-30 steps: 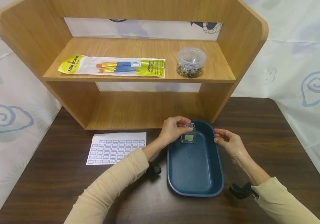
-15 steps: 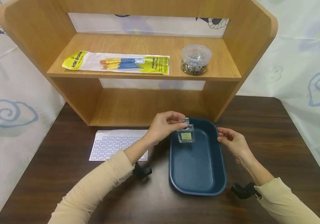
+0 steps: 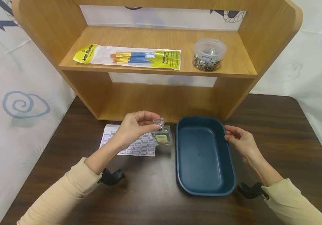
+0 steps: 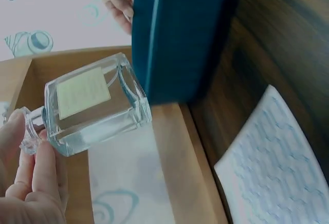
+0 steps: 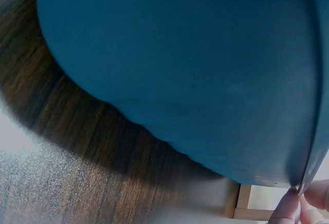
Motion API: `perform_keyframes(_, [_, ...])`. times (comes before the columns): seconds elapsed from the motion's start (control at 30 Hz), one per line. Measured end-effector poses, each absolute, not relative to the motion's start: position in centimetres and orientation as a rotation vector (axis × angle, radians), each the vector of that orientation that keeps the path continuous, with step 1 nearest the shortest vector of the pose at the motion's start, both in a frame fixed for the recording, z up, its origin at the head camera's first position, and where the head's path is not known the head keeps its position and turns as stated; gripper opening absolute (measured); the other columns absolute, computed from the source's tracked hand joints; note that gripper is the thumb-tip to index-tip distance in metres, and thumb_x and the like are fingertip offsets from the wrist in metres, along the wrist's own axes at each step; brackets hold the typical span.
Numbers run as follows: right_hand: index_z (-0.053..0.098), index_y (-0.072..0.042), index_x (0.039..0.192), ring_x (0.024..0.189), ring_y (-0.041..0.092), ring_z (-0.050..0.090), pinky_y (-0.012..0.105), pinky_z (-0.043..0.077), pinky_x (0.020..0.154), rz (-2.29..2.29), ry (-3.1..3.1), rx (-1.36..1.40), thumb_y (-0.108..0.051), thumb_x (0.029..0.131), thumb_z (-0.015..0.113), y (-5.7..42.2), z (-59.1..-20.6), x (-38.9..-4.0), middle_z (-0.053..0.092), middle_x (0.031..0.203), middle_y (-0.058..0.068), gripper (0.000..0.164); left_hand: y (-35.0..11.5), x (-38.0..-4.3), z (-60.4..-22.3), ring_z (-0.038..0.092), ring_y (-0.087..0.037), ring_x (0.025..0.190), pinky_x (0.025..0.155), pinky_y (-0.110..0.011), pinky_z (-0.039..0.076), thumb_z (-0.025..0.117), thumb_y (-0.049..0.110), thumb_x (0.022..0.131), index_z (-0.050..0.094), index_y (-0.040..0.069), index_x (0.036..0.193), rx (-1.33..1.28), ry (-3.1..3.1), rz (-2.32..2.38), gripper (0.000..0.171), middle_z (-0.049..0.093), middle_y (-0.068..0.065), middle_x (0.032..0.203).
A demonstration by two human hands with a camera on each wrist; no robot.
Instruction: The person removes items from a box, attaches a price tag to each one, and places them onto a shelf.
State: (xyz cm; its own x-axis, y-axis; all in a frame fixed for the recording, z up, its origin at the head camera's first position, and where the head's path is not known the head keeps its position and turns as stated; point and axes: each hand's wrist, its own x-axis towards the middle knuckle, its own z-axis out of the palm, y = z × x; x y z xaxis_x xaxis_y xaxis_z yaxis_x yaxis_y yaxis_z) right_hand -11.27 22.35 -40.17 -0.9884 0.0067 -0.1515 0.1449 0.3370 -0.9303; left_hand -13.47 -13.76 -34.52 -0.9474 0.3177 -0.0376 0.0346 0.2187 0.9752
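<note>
My left hand (image 3: 135,127) pinches the clear cap of a square glass perfume bottle (image 3: 162,136) with a pale label. The bottle hangs above the table, left of the blue plastic tray (image 3: 178,156), overlapping the right side of the sticker sheet (image 3: 141,147) in the head view. In the left wrist view the perfume bottle (image 4: 97,103) is tilted, and thumb and fingers close round its cap. At the far right of the tray, my right hand (image 3: 243,142) pinches the rim between thumb and fingers. The right wrist view shows the tray's outer wall (image 5: 180,80) and those fingertips (image 5: 288,208).
A wooden shelf unit (image 3: 161,71) stands at the back of the dark table (image 3: 149,193). On its upper shelf lie a packet of artist brushes (image 3: 130,57) and a clear round tub (image 3: 209,54) of small metal pieces. A patterned cloth (image 3: 31,125) hangs behind.
My left hand has lifted the perfume bottle out of the tray and carried it left, over the sticker sheet's side. My right hand keeps its pinch on the rim. The head view has shifted.
</note>
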Motion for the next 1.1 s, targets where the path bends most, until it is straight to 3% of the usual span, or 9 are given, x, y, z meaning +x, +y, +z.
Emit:
perform_keyframes(0.37, [0.045, 0.013, 0.129, 0.084, -0.002, 0.052, 0.007, 0.045, 0.073, -1.769, 2.473, 0.184, -0.002, 0.09, 0.056, 22.1, -40.1, -11.2, 0.057, 0.09, -0.014, 0.043, -18.0, -10.9, -37.6, 0.064, -0.011, 0.084, 0.071, -0.022, 0.053, 0.077, 0.011, 0.077, 0.064, -0.001, 0.107, 0.3, 2.197, 1.691, 0.035, 0.068, -0.004, 0.093])
perform_keyframes(1.1, [0.042, 0.011, 0.133, 0.087, -0.004, 0.052, 0.006, 0.045, 0.076, -1.755, 2.465, 0.266, -0.005, 0.092, 0.055, 22.5, -40.2, -10.7, 0.055, 0.094, -0.012, 0.045, -19.2, -9.1, -39.9, 0.062, -0.011, 0.087, 0.078, -0.02, 0.052, 0.078, 0.007, 0.074, 0.065, -0.002, 0.1, 0.389, 2.253, 1.6, 0.03, 0.067, -0.011, 0.097])
